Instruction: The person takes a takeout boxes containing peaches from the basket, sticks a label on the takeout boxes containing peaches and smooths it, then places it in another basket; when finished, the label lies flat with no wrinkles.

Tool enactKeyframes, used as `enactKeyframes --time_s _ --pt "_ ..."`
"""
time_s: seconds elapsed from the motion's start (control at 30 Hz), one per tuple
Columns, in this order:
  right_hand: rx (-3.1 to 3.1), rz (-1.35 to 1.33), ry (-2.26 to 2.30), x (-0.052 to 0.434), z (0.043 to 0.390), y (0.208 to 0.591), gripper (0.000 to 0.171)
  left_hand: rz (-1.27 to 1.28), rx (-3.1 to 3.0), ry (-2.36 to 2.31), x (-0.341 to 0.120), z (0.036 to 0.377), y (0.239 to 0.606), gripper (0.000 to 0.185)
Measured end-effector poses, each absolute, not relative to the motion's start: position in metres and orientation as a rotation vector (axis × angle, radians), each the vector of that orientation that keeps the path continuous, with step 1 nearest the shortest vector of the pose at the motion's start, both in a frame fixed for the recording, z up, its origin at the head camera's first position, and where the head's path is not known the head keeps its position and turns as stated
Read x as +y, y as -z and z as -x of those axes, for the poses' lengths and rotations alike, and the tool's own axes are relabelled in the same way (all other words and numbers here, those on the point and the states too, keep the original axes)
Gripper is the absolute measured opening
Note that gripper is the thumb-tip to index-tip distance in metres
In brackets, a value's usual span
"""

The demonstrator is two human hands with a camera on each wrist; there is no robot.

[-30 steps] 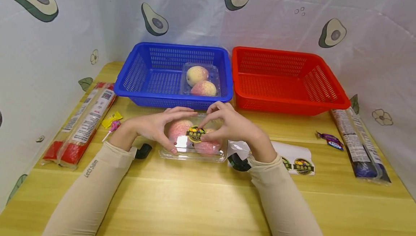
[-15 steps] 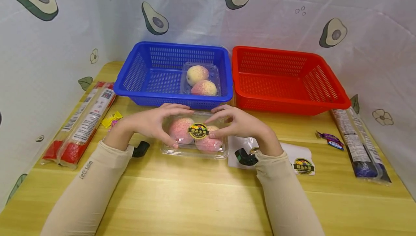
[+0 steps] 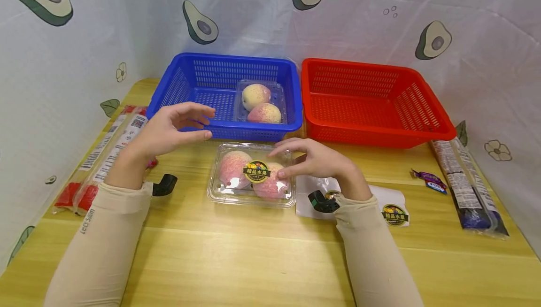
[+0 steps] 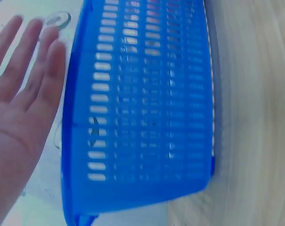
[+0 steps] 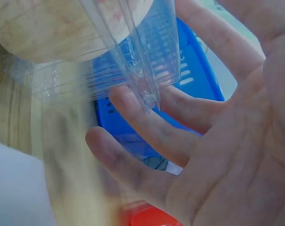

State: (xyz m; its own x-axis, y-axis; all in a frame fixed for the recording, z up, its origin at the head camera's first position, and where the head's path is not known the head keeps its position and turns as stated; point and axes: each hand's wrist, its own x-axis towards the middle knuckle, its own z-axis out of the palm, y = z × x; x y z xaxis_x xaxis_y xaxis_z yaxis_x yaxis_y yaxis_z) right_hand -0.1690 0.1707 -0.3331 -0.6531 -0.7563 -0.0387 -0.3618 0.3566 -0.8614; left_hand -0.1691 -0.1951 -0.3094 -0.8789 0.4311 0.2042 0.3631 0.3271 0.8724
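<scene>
1. Two baskets at the far side of the table (image 3: pixel 270 260): blue basket (image 3: pixel 186 86) on the left, red basket (image 3: pixel 372 105) on the right, just beside each other.
2. Two clear clamshell boxes, two peaches in each: one box (image 3: pixel 276 92) inside the blue basket, at its right end; near box (image 3: pixel 251 195) on the table, just in front of the blue basket.
3. Two long wrapped packs, one at the left edge (image 3: pixel 105 157), one at the right edge (image 3: pixel 467 185). One small purple candy (image 3: pixel 427 181) near the right pack.
4. White sticker sheet (image 3: pixel 389 203) right of the near box, one round label (image 3: pixel 395 215) showing on it.
5. Left hand (image 3: pixel 169 128) raised above the table, clear of the near box, in front of the blue basket's left part; fingers loosely spread, holding nothing. Flat open palm (image 4: pixel 20 108) in the left wrist view.
6. Right hand (image 3: pixel 314 159) at the near box's right end, fingers lightly bent, fingertips on the lid; whether gripping or only touching, hard to tell. Right wrist view blurred: fingers (image 5: pixel 147 136) against the clear plastic edge.
7. Near box lid down, round dark label (image 3: pixel 256 172) with yellow rim stuck across the lid's middle, over both pink-speckled peaches (image 3: pixel 231 168).
</scene>
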Motion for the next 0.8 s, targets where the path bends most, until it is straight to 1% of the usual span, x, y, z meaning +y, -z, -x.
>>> enactKeyframes --time_s 0.1,0.2,0.33,0.5,0.8 --pt "2.161 0.963 1.239 0.172 0.17 0.335 0.049 -0.616 2.649 -1.705 -0.199 0.172 0.31 0.038" --pt "2.136 0.963 1.242 0.174 0.171 0.337 0.051 -0.453 2.795 -1.705 -0.203 0.176 0.312 0.04" --pt "2.14 0.952 1.223 0.176 0.173 0.34 0.051 -0.229 2.97 -1.555 -0.21 0.178 0.314 0.054" --pt "2.161 0.946 1.2 0.177 0.174 0.343 0.052 -0.003 3.009 -1.456 -0.219 0.182 0.32 0.071" --pt "2.149 1.005 1.289 0.171 0.174 0.347 0.047 0.258 2.783 -1.508 -0.229 0.189 0.325 0.102"
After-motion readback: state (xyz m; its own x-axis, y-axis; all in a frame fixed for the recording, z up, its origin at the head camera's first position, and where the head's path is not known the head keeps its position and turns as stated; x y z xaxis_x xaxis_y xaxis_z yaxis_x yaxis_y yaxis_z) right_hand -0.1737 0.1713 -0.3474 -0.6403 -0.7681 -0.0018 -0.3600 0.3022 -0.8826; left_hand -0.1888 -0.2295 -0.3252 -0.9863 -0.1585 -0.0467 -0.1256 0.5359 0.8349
